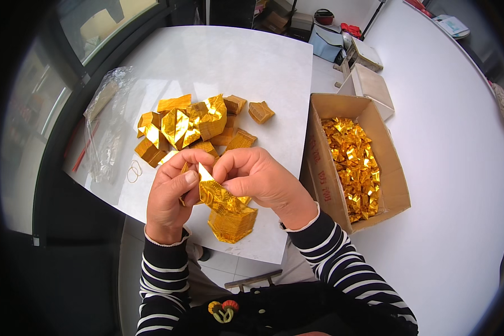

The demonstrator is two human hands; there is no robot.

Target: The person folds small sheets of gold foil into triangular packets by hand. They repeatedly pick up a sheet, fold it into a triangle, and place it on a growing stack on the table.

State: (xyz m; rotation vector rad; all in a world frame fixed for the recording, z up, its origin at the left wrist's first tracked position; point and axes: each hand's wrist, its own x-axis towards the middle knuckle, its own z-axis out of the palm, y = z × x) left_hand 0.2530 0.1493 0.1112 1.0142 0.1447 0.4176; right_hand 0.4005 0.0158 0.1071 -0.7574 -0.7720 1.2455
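Between my two hands is a piece of gold foil paper (218, 195), patterned, with one pointed corner standing up. My left hand (174, 191) pinches its left side with thumb and fingers. On the other side, the thumb and forefinger of my right hand (260, 178) grip its upper right edge. Just below the held piece, a thick stack of folded gold paper (233, 227) lies near the front edge of the white table (256, 63). Beyond my hands is a heap of folded gold paper bundles (193, 122), partly hidden by my fingers.
A cardboard box (384, 164) at the table's right holds many folded gold foil pieces (353, 168). On the table's left lie a clear plastic bag (107, 138), red strips (84, 147) and rubber bands (135, 171). A light blue bag (327, 42) is behind, past the table's far right corner.
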